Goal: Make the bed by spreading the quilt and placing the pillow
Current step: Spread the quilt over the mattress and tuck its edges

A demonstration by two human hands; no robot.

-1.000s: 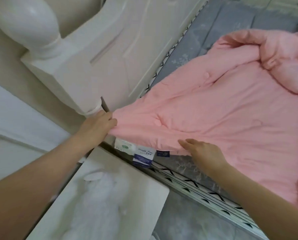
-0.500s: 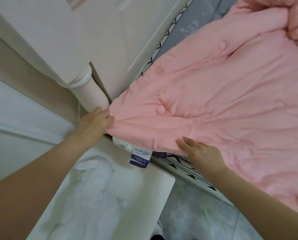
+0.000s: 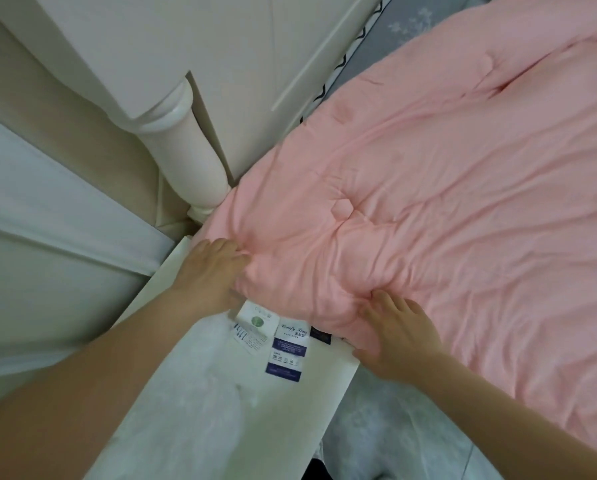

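Pink, soft and wrinkled, the quilt (image 3: 446,209) is spread across the bed, its tufted corner bunched beside the smooth, rounded white bedpost (image 3: 189,161) of the panelled headboard (image 3: 255,57). Left hand (image 3: 210,271) grips that corner while right hand (image 3: 397,330) presses the puffy edge with fingers spread flat. Small printed care labels (image 3: 276,337) hang below over a white nightstand (image 3: 200,410).
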